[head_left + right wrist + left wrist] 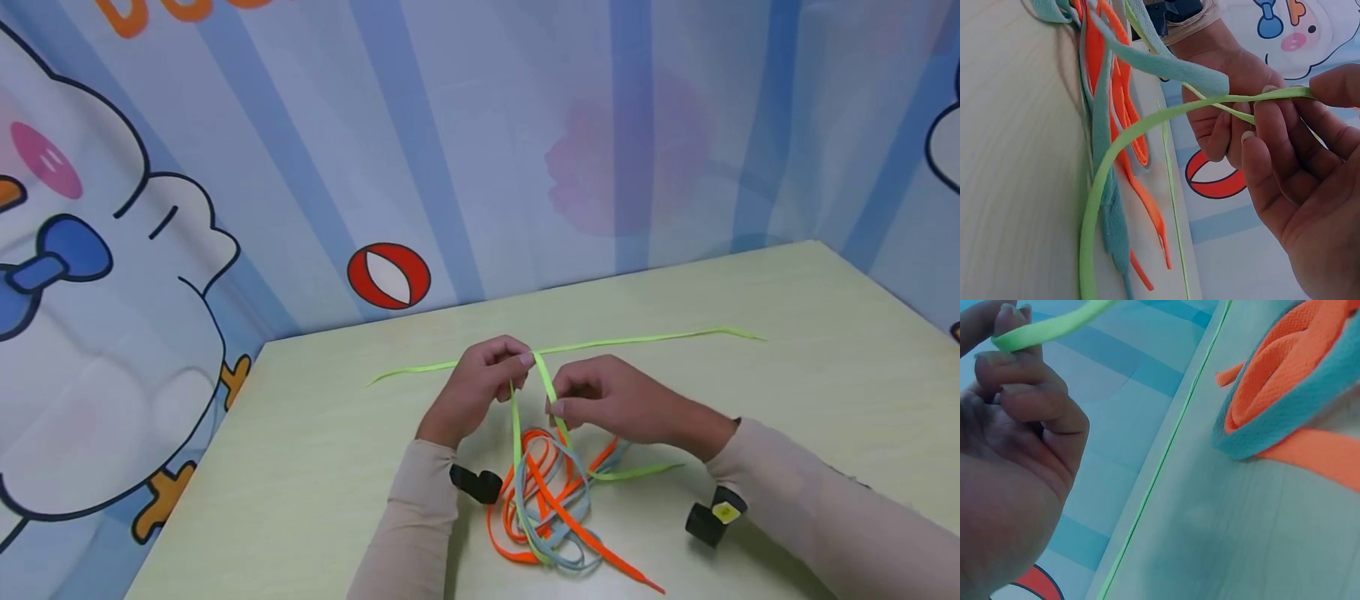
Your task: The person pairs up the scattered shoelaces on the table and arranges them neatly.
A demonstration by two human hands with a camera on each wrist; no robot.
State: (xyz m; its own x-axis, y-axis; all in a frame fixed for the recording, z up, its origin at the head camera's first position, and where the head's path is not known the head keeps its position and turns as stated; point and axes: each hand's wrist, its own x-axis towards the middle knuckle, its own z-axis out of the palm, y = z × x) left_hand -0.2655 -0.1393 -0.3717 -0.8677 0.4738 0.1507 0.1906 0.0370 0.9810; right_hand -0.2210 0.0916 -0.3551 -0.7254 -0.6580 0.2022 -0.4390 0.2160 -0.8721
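My left hand (476,383) pinches a neon-green shoelace (545,377) between thumb and fingers, above the table. To its right, my right hand (626,402) pinches the same lace a little lower, and the lace bends over between the hands. In the right wrist view a green length (1107,162) trails from my right fingers down toward the table. Below both hands lies a loose tangle of an orange shoelace (558,507) and a grey-blue shoelace (529,521). Green strands hang into this pile, and one green end (645,472) sticks out to the right.
Another neon-green lace (645,339) lies stretched nearly straight across the pale table (300,467), behind my hands. An orange end (630,571) points toward the table's front. A printed cloth backdrop (510,167) stands along the table's back edge.
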